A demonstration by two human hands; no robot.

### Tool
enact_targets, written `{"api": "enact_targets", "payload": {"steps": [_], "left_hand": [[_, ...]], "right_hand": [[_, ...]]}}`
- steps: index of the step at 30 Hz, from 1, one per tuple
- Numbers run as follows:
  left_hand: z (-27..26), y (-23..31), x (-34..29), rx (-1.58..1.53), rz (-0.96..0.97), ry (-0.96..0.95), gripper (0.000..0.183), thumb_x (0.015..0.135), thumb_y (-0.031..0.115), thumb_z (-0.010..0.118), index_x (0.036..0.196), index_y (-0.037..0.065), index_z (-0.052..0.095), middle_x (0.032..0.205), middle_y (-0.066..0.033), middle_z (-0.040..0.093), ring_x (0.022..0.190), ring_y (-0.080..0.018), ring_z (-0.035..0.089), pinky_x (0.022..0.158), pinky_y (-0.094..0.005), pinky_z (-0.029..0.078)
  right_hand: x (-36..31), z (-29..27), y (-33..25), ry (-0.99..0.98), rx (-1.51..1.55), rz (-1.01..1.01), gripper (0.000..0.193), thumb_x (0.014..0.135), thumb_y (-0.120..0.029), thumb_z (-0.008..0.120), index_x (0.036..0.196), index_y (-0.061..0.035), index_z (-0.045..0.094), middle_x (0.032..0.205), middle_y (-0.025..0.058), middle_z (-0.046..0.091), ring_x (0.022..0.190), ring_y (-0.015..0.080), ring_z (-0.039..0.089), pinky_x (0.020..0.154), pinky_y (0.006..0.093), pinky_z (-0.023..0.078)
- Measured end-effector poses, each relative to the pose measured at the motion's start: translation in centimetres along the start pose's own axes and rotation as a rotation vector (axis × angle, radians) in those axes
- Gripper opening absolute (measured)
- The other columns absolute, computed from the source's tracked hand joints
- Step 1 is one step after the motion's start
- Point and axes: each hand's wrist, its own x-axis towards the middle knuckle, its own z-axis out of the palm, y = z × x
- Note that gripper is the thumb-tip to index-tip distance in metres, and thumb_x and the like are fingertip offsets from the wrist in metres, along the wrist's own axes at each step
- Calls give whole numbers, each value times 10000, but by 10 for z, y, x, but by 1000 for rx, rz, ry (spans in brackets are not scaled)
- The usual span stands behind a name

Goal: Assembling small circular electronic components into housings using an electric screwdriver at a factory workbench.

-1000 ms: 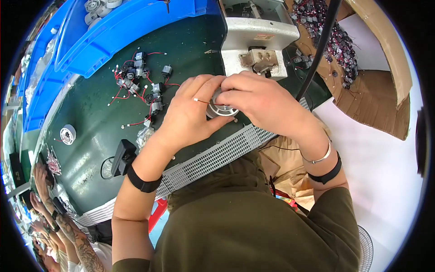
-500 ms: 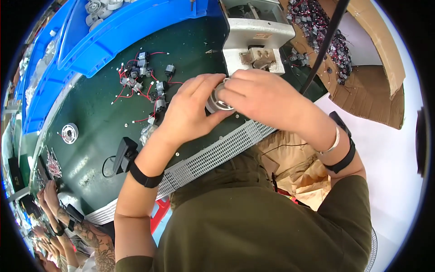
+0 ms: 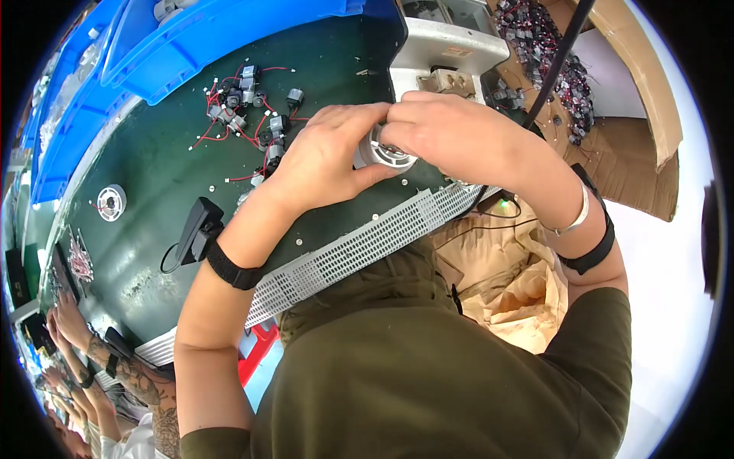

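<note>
A round white plastic housing [image 3: 391,158] is held over the green table in front of the machine. My left hand [image 3: 330,157] wraps round its left side, with the thumb along the near rim. The fingers of my right hand [image 3: 443,134] close down at its upper right, partly inside the ring; what they pinch there is hidden. Left of my hands lies a loose pile of small motors [image 3: 243,96] with red wires. Another round white housing [image 3: 112,203] rests alone farther left on the table.
A grey-white bench machine [image 3: 447,53] stands just beyond my hands. Blue bins [image 3: 222,38] line the far left. At right, a cardboard box [image 3: 631,164] holds a heap of wired motors [image 3: 547,69]. A perforated white strip [image 3: 344,256] edges the table. Another person's hands [image 3: 70,325] are at lower left.
The view has shifted slightly. Both hands stay on the white housing, which now tilts a little more into sight, with my right fingers still at its inside.
</note>
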Motion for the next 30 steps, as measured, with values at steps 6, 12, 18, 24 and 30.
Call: {"api": "enact_targets", "payload": {"steps": [6,12,18,24,30], "left_hand": [[-1,1,1,17,-2,8,678,635,211,788,1214,48,474,967,-144,623,946,-339,586,860,-419,442],[0,0,0,11,-20,11,674,631,218,793,1207,56,482,959,-141,624,944,-336,588,864,-415,441],[5,-4,-1,1,-42,18,652,638,230,795,1188,52,493,987,-141,624,968,-334,584,878,-416,440],[2,-4,-6,-56,-4,99,684,627,258,795,1189,9,494,1124,-162,575,1031,-341,558,877,-422,443],[7,4,-12,99,146,80,376,651,112,746,1004,50,633,1140,-137,573,956,-326,568,821,-427,471]], "right_hand": [[1,-2,-3,8,-35,-24,157,729,-38,545,886,-29,545,890,70,538,914,231,534,793,324,478],[2,-5,3,-56,94,25,145,754,-68,536,887,-11,547,854,100,532,877,275,528,769,355,455],[3,10,11,69,116,-54,99,781,-69,546,865,-16,555,827,111,521,843,289,522,736,369,438],[-2,2,12,188,181,116,167,772,-40,595,936,-19,571,888,115,547,870,312,535,758,381,446],[50,-45,19,1199,474,570,658,792,-222,725,1264,86,385,1151,152,520,1067,205,492,909,325,410]]}}
